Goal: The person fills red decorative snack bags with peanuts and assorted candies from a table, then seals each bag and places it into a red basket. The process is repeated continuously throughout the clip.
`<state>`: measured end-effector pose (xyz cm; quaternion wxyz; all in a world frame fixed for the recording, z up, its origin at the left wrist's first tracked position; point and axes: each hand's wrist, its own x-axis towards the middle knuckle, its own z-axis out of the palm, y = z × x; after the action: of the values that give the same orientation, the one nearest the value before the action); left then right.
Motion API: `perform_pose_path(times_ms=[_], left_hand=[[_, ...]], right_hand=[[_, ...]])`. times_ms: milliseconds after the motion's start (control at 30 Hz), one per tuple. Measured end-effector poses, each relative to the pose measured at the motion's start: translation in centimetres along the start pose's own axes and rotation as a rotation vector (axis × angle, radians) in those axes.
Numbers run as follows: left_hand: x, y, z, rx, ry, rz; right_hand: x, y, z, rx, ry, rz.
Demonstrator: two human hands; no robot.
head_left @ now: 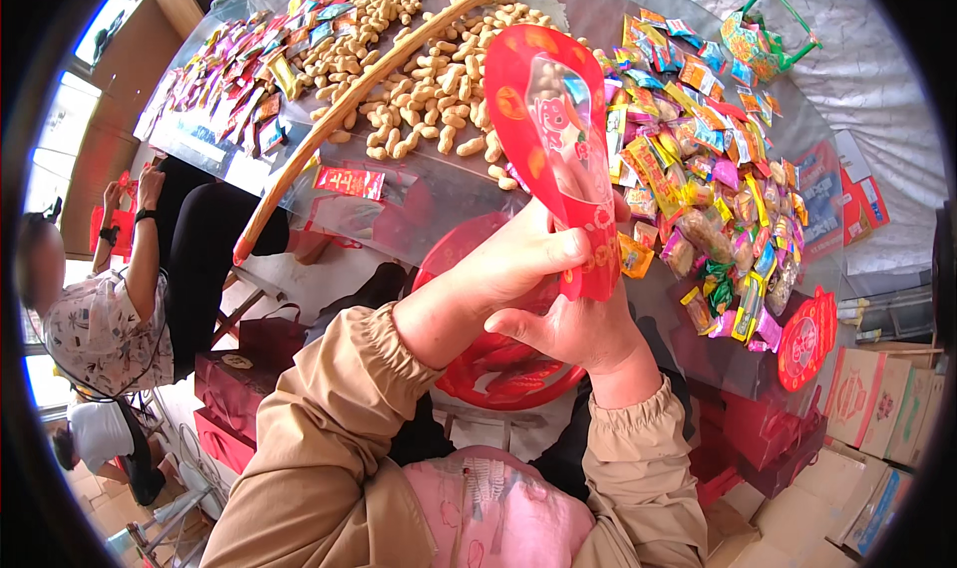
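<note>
A red paper candy pouch [518,99] with a rounded top and a clear window stands upright between my two hands, over the table's near edge. My left hand [503,274] is closed on its lower part from the left, thumb across the front. From the right, my right hand [593,334] grips the base, its thumb pointing left; some fingers are hidden behind the pouch. Pale pieces show dimly through the window, but I cannot make them out. Below my hands sits a red round basin [478,383] with red items in it.
Peanuts [419,89] cover the table's middle, with a long wooden stick [369,84] across them. Wrapped candies [698,169] are heaped right, small packets [214,89] left. A green-handled basket [763,39] stands far right. Another person [110,309] sits at left holding something red. Cardboard boxes [867,398] stand lower right.
</note>
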<state>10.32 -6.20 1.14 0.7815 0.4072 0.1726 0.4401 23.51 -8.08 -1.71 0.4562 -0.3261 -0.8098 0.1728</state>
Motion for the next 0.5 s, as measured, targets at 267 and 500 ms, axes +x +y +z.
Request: perform_pose_path(times_ms=[267, 500], left_hand=[[0.2, 0.1, 0.8, 0.137, 0.099, 0.096], [-0.1, -0.4, 0.1, 0.09, 0.143, 0.109]], right_hand=[[0.3, -2.5, -1.5, -0.028, -0.121, 0.197], [0.0, -1.6, -1.0, -0.107, -0.129, 0.085]])
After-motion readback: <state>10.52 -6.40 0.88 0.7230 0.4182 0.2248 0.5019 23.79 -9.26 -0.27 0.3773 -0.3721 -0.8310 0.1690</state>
